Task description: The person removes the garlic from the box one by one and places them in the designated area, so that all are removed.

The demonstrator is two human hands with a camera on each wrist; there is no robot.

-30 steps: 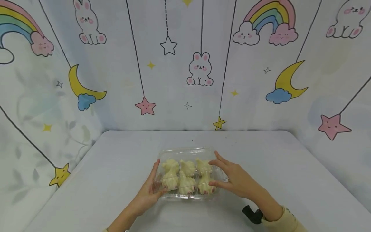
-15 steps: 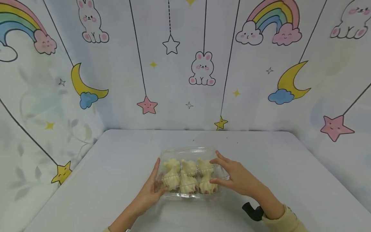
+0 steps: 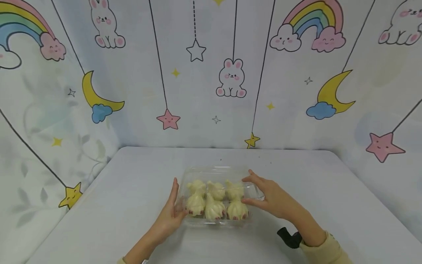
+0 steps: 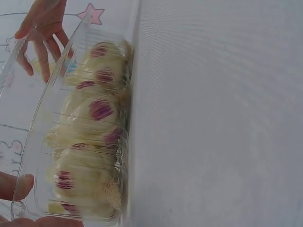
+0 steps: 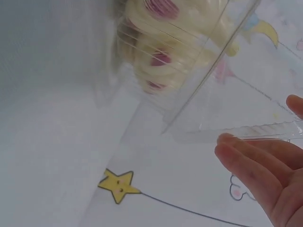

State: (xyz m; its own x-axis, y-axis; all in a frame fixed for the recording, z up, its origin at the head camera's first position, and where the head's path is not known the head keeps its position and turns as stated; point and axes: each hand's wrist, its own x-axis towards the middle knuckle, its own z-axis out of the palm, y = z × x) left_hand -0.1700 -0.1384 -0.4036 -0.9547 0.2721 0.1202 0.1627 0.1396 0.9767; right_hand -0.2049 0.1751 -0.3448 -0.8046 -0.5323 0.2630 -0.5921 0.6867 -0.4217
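Note:
A clear plastic hinged box (image 3: 214, 222) rests on the table, holding several pale garlic bulbs (image 3: 215, 209). Purple patches and fibrous roots show on the bulbs (image 4: 100, 109) in the left wrist view. My left hand (image 3: 167, 217) grips the box's left end, its thumb (image 4: 22, 187) by the rim. Opposite, my right hand (image 3: 278, 200) holds the lid at its right side. The right wrist view shows the lid's edge (image 5: 265, 130) between thumb and fingers. The lid stands raised at an angle from the base.
A white table (image 3: 132, 190) spreads around the box. Behind it hangs a backdrop (image 3: 197, 95) printed with rabbits, stars, moons and rainbows. A black curved piece (image 3: 290, 238) sits beside my right wrist. Small dark specks lie near the table's back edge.
The lid has swung up and back, its front edge no longer crossing the bulbs. My right hand has risen slightly with it. My left index finger has shifted a little outward.

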